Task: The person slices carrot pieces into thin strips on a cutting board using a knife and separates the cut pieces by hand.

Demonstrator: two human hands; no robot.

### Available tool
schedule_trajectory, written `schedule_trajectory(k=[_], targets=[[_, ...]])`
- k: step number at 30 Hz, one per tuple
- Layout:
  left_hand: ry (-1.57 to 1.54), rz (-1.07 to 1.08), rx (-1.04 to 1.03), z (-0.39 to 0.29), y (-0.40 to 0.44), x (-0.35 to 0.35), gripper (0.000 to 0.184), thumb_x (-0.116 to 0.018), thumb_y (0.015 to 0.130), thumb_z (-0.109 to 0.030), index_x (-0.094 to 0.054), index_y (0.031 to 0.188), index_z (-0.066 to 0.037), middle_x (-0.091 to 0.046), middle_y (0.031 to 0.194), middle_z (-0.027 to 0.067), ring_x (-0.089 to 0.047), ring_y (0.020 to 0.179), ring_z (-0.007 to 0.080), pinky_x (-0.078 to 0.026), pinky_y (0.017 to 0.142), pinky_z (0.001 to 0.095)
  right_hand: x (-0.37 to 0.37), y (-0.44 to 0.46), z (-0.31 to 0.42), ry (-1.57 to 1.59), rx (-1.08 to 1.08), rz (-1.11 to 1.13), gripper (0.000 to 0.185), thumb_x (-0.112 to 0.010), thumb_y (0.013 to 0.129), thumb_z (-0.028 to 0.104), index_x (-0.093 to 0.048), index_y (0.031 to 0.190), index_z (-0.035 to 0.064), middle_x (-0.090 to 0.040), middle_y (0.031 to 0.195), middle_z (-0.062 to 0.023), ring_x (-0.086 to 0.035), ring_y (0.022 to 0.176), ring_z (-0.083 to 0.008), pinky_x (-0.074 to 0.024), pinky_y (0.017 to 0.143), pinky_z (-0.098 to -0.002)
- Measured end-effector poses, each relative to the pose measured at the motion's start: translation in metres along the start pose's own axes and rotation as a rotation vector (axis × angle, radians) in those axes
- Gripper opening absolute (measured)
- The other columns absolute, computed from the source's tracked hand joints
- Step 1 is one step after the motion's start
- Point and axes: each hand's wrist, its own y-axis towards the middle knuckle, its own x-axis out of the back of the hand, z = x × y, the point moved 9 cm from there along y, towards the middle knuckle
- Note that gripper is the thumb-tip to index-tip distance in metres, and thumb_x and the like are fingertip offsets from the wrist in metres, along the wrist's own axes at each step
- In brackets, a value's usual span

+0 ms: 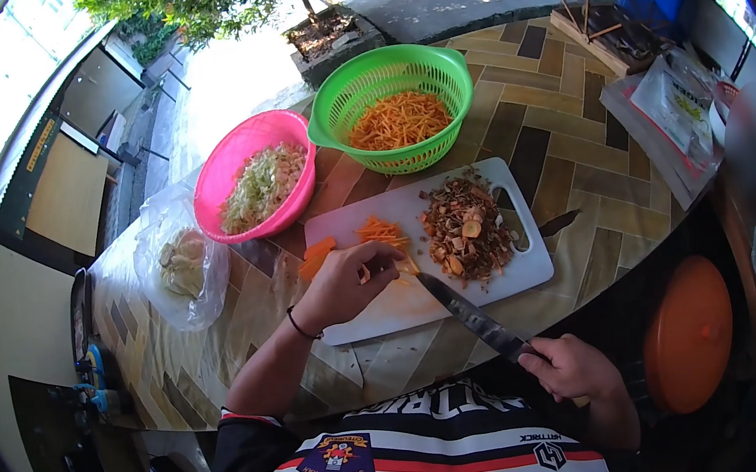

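My right hand (566, 368) grips a kitchen knife (476, 318), its dark blade slanting up and left across the near edge of the white cutting board (531, 265). Close to the knife's tip, my left hand (351, 281) is closed in a pinch over the board. Something thin and orange shows by its fingertips, too small to make out. Carrot slices (315, 260) lie left of that hand, partly covered by it. Just beyond it is a small pile of carrot strips (381, 230). A heap of brown peelings and carrot ends (466, 231) covers the board's right part.
Behind the board stand a green colander (324, 130) of carrot strips and a pink basket (206, 200) of chopped pale vegetable. A plastic bag (184, 291) with pale pieces lies left. Plastic packaging (671, 109) sits far right; an orange round lid (688, 336) is below the table edge.
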Motion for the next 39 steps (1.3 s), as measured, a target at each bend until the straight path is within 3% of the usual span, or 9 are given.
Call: schedule_trajectory(k=[5, 11, 17, 23, 39], targets=[[0.004, 0.032, -0.026, 0.004, 0.002, -0.008, 0.022, -0.066, 0.086, -0.011, -0.066, 0.107, -0.006, -0.070, 0.084, 0.0079, -0.066, 0.073, 0.0208, -0.050, 0.068, 0.0321, 0.007, -0.007, 0.004, -0.196, 0.127, -0.075, 0.031, -0.056, 0.098, 0.032, -0.063, 0.092, 0.0025, -0.057, 0.052, -0.0126, -0.062, 0.045, -0.0230, -0.0464, 0.046, -0.0337], [0.015, 0.145, -0.007, 0.013, -0.017, -0.021, 0.022, -0.066, 0.085, -0.010, -0.065, 0.106, -0.005, -0.070, 0.082, 0.0093, -0.067, 0.074, 0.0239, -0.052, 0.069, 0.0339, 0.008, -0.012, 0.004, -0.052, -0.026, -0.038, 0.030, -0.057, 0.097, 0.032, -0.063, 0.090, 0.0034, -0.056, 0.055, -0.0173, -0.061, 0.052, -0.0344, -0.0436, 0.049, -0.0404], [-0.061, 0.039, -0.027, 0.017, -0.013, -0.030, 0.022, -0.065, 0.085, -0.010, -0.065, 0.106, -0.004, -0.070, 0.082, 0.0106, -0.068, 0.072, 0.0247, -0.053, 0.068, 0.0337, 0.002, -0.004, 0.004, -0.258, 0.113, 0.005, 0.031, -0.055, 0.099, 0.033, -0.064, 0.093, 0.0038, -0.057, 0.051, -0.0128, -0.063, 0.046, -0.0237, -0.0458, 0.046, -0.0334], [-0.062, 0.057, 0.002, 0.022, -0.004, -0.040, 0.019, -0.068, 0.085, -0.012, -0.066, 0.103, -0.006, -0.069, 0.080, 0.0080, -0.068, 0.072, 0.0227, -0.053, 0.068, 0.0329, 0.004, -0.012, 0.002, -0.134, -0.032, 0.065, 0.030, -0.055, 0.099, 0.032, -0.064, 0.096, 0.0039, -0.056, 0.049, -0.0067, -0.061, 0.044, -0.0173, -0.0469, 0.046, -0.0294], [0.066, 0.082, -0.030, 0.007, 0.003, -0.044, 0.018, -0.065, 0.086, -0.014, -0.065, 0.102, -0.005, -0.070, 0.080, 0.0094, -0.070, 0.075, 0.0250, -0.054, 0.067, 0.0348, 0.002, -0.015, -0.009, -0.017, -0.130, 0.111, 0.034, -0.050, 0.101, 0.032, -0.062, 0.097, -0.0002, -0.058, 0.053, -0.0052, -0.060, 0.045, -0.0137, -0.0481, 0.047, -0.0279]])
